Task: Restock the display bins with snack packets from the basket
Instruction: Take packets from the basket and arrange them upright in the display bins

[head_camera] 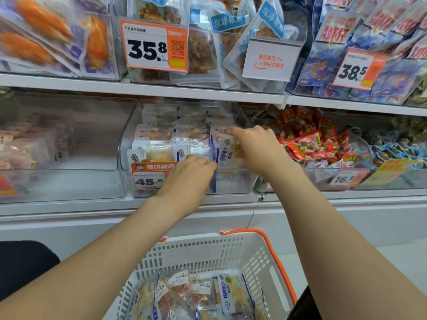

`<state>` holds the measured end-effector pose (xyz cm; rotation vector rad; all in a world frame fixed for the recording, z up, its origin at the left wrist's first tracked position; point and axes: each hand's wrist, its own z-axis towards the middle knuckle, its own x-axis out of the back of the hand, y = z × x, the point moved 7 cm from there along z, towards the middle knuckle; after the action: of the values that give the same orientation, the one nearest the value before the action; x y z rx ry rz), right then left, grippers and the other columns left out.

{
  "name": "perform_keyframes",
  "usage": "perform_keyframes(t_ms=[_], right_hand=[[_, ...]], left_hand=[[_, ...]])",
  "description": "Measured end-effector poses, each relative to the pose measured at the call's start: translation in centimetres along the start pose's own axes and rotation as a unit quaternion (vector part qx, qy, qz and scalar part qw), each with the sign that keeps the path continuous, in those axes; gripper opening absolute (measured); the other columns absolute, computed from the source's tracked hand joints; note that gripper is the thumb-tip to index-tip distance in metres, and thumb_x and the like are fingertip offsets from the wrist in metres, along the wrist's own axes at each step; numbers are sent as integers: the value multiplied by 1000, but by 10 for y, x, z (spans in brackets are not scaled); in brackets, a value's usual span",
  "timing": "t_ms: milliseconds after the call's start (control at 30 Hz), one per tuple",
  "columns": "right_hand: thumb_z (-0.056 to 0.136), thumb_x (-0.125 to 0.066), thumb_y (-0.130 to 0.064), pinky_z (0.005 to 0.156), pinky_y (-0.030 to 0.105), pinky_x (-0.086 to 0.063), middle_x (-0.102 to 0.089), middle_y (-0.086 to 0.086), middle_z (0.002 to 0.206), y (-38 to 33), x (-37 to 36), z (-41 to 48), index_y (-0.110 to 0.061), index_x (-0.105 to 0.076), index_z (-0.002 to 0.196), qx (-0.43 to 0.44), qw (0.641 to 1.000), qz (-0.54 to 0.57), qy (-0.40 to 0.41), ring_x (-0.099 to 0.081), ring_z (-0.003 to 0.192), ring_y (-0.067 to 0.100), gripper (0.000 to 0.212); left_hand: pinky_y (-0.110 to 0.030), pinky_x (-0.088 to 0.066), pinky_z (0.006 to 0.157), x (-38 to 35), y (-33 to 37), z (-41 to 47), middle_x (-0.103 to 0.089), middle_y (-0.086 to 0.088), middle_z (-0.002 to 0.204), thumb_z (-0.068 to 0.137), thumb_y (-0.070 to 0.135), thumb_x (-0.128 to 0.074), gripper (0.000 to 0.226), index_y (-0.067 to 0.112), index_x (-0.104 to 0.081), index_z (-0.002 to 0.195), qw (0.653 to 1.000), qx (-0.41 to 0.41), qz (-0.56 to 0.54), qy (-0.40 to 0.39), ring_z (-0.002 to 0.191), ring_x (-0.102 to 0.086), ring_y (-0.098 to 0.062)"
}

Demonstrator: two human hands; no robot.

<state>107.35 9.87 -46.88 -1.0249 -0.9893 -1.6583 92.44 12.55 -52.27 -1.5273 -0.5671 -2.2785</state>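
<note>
A clear display bin (233, 183) on the middle shelf holds rows of pale snack packets with blue edges. My right hand (258, 148) reaches into its right side and pinches an upright snack packet (225, 150) among the front row. My left hand (188, 175) is at the bin's front wall, fingers curled onto the packets beside that one; what it grips is hidden by its back. Below, a white basket (261, 255) with an orange handle holds several more snack packets (203, 294).
A 45.8 price tag (149, 180) hangs on the bin's front. Left is another clear bin (64, 181) with few packets, right a bin of red-wrapped snacks (309, 144). The upper shelf (161, 88) overhangs close above, loaded with bagged goods.
</note>
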Motion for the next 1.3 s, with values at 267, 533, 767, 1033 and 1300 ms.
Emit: perform_keyframes(t_ms=[267,533,767,1033,1300], right_hand=[[89,-75,-26,96,46,-37,-66,7,122,-7,-33,26,-21,-60,119,-2,998,-49,-49,-52,119,35,33],[80,-83,-15,76,46,-49,-62,18,117,-6,-43,34,-14,-42,132,-94,996,12,-2,-66,101,44,66],[88,-62,-13,73,37,-51,-66,16,107,-15,-56,30,-10,-66,105,-119,970,164,-132,-61,87,34,17],[106,-43,-18,78,31,-42,-63,15,112,-18,-69,15,-3,-66,109,-88,943,172,-270,-55,94,28,28],[107,-32,-19,92,38,-39,-61,15,118,-21,-64,-2,-7,-63,103,-55,949,191,-245,-49,119,29,33]], left_hand=[[-36,-48,96,-5,-2,-2,-71,1,115,92,1,-61,47,22,-64,134,999,-4,-7,48,107,-58,-23],[-35,-44,98,-8,-2,-4,-69,2,117,91,4,-61,48,21,-61,136,999,-12,-3,53,108,-56,-22],[-32,-42,88,-9,-5,-1,-69,3,107,84,-9,-61,58,22,-64,132,999,-8,1,53,98,-54,-21],[-32,-41,88,-8,-3,-4,-69,2,106,92,5,-62,42,22,-64,130,997,-23,-11,72,98,-54,-21],[-35,-43,101,-16,0,-16,-62,-1,127,95,9,-63,53,14,-52,146,997,-46,-1,60,113,-52,-24]])
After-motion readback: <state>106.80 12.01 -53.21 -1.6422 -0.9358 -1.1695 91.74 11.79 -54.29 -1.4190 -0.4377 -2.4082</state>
